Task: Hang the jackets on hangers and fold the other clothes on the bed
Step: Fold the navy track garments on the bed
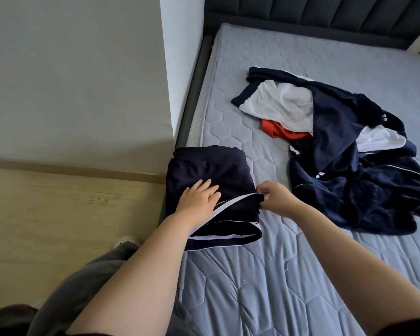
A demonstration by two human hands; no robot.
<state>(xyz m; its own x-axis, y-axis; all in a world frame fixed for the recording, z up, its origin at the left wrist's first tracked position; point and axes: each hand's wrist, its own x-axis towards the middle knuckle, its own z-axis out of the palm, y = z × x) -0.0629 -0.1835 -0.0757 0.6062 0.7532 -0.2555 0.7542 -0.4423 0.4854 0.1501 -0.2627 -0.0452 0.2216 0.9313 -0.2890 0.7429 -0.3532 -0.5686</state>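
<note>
A folded navy garment with white trim [218, 170] lies at the left edge of the bed [264, 275]. My left hand [199, 198] lies flat on top of it, fingers straight. My right hand [275, 198] pinches the white-trimmed edge at the garment's right side. To the right sits a loose heap of clothes: a navy jacket-like garment [357, 183], a white and navy piece [281, 105] and a red piece [284, 132] partly buried under them.
The bare quilted mattress has a dark padded headboard [325, 18] at the back. A white wall [70, 81] and a pale wooden floor [58, 214] lie to the left of the bed. My grey-trousered leg and a light slipper [126, 241] are beside the frame.
</note>
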